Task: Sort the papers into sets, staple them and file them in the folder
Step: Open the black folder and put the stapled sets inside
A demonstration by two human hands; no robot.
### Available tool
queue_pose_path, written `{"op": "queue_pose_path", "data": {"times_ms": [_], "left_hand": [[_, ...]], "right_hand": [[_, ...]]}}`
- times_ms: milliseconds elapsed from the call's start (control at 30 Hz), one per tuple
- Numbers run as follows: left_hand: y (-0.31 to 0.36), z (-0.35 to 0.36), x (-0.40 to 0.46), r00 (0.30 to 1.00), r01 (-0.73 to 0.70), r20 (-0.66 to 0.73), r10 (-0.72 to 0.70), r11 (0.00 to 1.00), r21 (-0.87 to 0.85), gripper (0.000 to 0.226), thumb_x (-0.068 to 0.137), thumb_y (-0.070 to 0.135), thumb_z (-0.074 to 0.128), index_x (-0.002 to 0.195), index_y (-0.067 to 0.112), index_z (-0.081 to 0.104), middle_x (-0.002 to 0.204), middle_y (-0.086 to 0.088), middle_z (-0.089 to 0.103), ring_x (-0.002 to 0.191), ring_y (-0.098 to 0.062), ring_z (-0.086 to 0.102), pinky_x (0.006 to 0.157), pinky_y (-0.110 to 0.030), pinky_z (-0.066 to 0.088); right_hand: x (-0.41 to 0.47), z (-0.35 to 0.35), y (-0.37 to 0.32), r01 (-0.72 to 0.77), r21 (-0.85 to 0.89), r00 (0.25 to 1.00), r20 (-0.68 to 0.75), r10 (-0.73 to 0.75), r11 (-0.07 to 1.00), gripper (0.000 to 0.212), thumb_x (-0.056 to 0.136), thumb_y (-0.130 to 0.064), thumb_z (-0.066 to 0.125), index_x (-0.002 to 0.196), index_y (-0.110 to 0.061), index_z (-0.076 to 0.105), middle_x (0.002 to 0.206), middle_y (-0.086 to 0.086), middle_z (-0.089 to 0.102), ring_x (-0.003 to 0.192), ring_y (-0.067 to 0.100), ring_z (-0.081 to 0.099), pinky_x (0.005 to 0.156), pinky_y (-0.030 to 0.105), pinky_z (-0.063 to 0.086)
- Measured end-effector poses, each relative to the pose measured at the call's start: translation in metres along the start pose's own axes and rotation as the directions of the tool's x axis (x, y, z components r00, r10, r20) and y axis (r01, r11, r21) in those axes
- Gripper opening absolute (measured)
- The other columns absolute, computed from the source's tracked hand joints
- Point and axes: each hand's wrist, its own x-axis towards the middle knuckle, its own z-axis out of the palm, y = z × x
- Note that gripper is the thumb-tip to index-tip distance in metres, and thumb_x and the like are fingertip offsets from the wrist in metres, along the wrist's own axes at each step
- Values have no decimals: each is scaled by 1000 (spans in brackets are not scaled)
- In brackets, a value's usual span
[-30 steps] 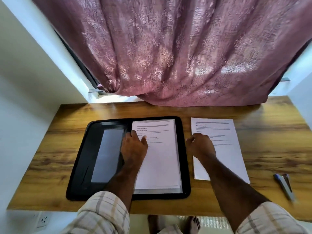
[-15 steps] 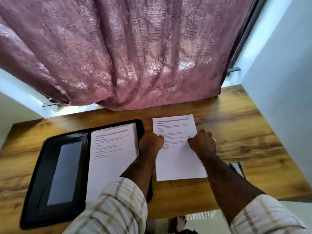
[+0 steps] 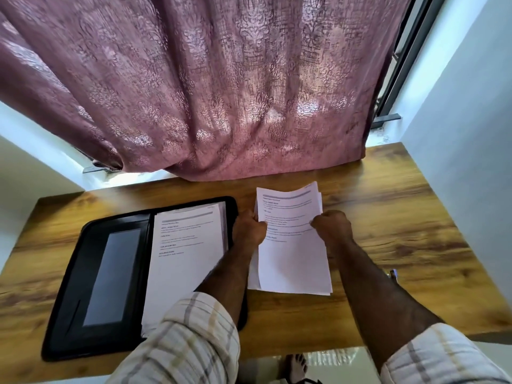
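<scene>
A set of white printed papers [image 3: 293,261] is lifted at its far end above the wooden desk [image 3: 401,217], right of the folder. My left hand [image 3: 249,228] grips its left edge and my right hand [image 3: 331,225] grips its right edge, thumbs on top. The sheets bow upward at the top. An open black zip folder [image 3: 91,273] lies on the left of the desk, with another printed set [image 3: 185,259] filed in its right half and a grey panel on its left half. A stapler [image 3: 393,273] is mostly hidden behind my right forearm.
A mauve patterned curtain [image 3: 221,92] hangs down to the back edge of the desk. A white wall [image 3: 471,162] runs close along the right side. Bare wood shows right of the papers. A foot is visible below the desk's front edge.
My left hand left the folder's papers and moved to the loose set on the right. Both hands now grip that set and have raised its far end off the desk. The view swung right.
</scene>
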Motion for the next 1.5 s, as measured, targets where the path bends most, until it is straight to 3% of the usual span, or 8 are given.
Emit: {"op": "queue_pose_path", "data": {"times_ms": [233, 500, 800, 933, 1133, 1233, 1333, 1500], "left_hand": [[1, -17, -9, 994, 31, 111, 13, 922, -386, 12, 95, 14, 73, 104, 18, 65, 113, -7, 74, 95, -24, 74, 78, -39, 64], [4, -54, -20, 970, -52, 138, 199, 729, -683, 44, 88, 8, 76, 128, 15, 59, 121, -6, 77, 108, -30, 75, 94, -52, 61], [-13, -169, -21, 961, -37, 103, 256, 489, -871, 38, 96, -8, 61, 133, 0, 62, 132, -20, 70, 110, -35, 71, 89, -47, 63], [-54, -218, -17, 994, -93, -42, 101, 583, -807, 31, 99, 0, 62, 127, 9, 69, 119, -10, 77, 100, -30, 76, 75, -41, 64], [-137, -236, -17, 989, -22, -135, -68, 818, -575, 25, 101, 21, 67, 127, 20, 65, 120, -6, 75, 97, -26, 76, 84, -50, 65], [-170, -231, -24, 983, -52, -182, -22, 918, -394, 32, 98, 9, 68, 128, 19, 63, 116, 6, 70, 95, -13, 70, 71, -21, 57], [-192, -226, -23, 983, -47, -185, 4, 972, -230, 47, 95, 12, 73, 139, 21, 61, 125, 3, 68, 108, -19, 66, 84, -27, 54], [-203, -216, -13, 982, -105, -160, 97, 994, -43, 51, 96, 25, 74, 144, 23, 56, 136, -6, 68, 119, -31, 66, 94, -44, 57]], "right_hand": [[-8, -8, 12, 32, 190, 993, 110, -53, 981, 17, 76, -16, 77, 93, -17, 79, 94, 8, 79, 84, 32, 76, 82, 52, 65], [-47, -21, 0, 26, 614, 957, 214, -198, 789, 28, 83, -2, 76, 111, -4, 75, 103, 11, 80, 86, 30, 78, 62, 34, 60], [-75, 26, -71, -82, 761, 813, 425, -399, 644, 51, 87, -11, 78, 135, -3, 64, 130, 14, 72, 115, 36, 70, 88, 45, 61], [-96, 64, -115, -66, 745, 821, 418, -388, 664, 40, 86, -8, 81, 123, -1, 66, 119, 18, 76, 103, 35, 75, 84, 47, 63], [-116, 147, -124, 34, 210, 876, 465, -130, 977, 13, 96, -19, 77, 97, -11, 67, 107, 14, 72, 76, 21, 68, 56, 28, 53], [-111, 185, -102, 45, 87, 899, 430, -78, 995, 16, 94, -20, 79, 96, -13, 65, 110, 13, 71, 86, 26, 69, 64, 38, 59], [-107, 204, -80, 4, 58, 906, 423, -28, 998, 19, 92, -19, 82, 99, -12, 65, 112, 15, 73, 95, 32, 73, 78, 52, 65], [-108, 212, -62, 51, -7, 948, 316, -46, 999, 31, 87, -18, 87, 108, -7, 66, 103, 13, 73, 91, 32, 74, 73, 53, 66]]}}
